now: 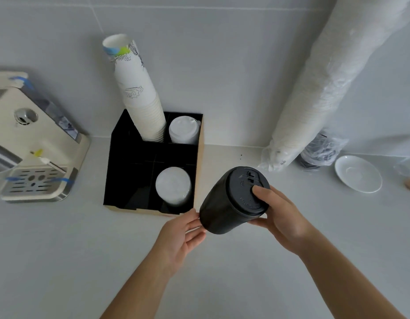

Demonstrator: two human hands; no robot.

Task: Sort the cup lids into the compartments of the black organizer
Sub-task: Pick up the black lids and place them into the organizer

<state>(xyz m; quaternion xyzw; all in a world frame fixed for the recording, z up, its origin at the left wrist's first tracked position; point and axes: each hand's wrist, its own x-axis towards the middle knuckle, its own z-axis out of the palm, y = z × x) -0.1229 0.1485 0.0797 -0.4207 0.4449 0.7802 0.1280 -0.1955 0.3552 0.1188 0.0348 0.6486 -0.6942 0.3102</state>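
A tall stack of black cup lids (229,201) hangs tilted above the counter, just right of the black organizer (128,171). My right hand (279,215) grips its top end, thumb on the uppermost lid and fingers curled below. My left hand (183,236) supports the stack's lower end with straight fingers. In the organizer, the back right compartment holds white domed lids (183,130), the front right one holds flat white lids (173,186), and the back left one holds a leaning stack of paper cups (139,93). The front left compartment looks dark and bare.
A cream drinks machine (36,143) with a drip tray stands at the left. At the right, a long plastic sleeve of white cups (321,93) leans on the wall, with a bagged dark item (321,150) and a white saucer (358,173) beside it.
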